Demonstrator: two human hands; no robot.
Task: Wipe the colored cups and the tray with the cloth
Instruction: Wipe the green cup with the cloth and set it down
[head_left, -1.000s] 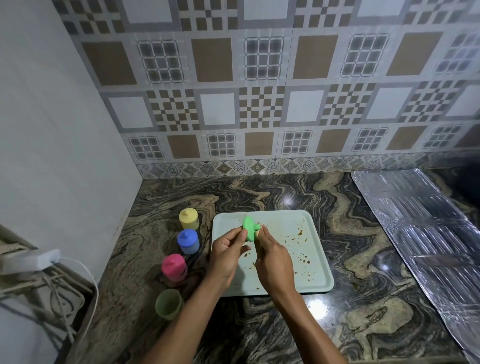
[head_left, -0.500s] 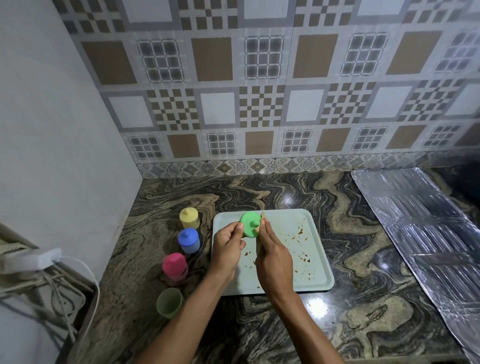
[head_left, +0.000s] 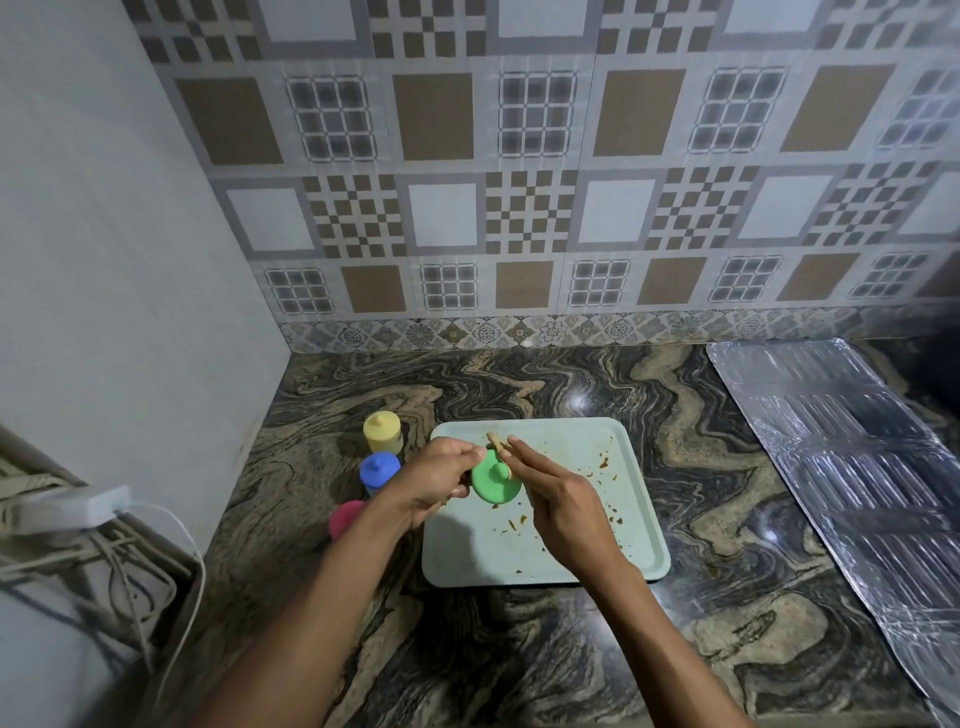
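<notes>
— Near the tabletop's left edge, what's held?
— Left hand grips the green cup above the tray; right hand pinches a beige cloth against it.
— Other cups?
— Yellow cup, blue cup, pink cup stand left of the tray.

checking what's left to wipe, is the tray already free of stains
No, brown specks are scattered over the right and middle of the pale tray.
</notes>
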